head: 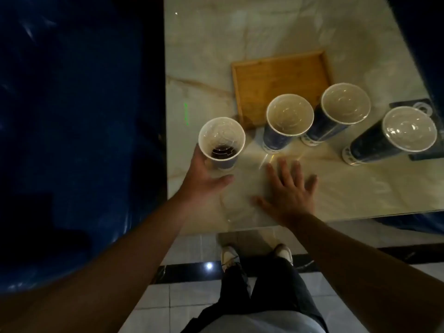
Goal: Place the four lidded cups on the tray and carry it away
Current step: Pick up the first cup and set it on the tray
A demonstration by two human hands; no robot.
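Several blue paper cups with clear lids stand in a row on the marble table (360, 188). My left hand (204, 176) grips the leftmost cup (222, 140), which has dark liquid in it, near the table's left edge. Next to it stand the second cup (288, 118), the third cup (343, 106) and the rightmost cup (406, 131). Behind them lies the wooden tray (276, 78), with nothing on it. My right hand (288, 193) rests flat on the table with its fingers spread, in front of the second cup.
A dark mat (432, 152) lies under the rightmost cup at the table's right edge. A dark blue surface (72, 116) fills the left side. The table's front edge runs just above my shoes on the tiled floor (192, 296).
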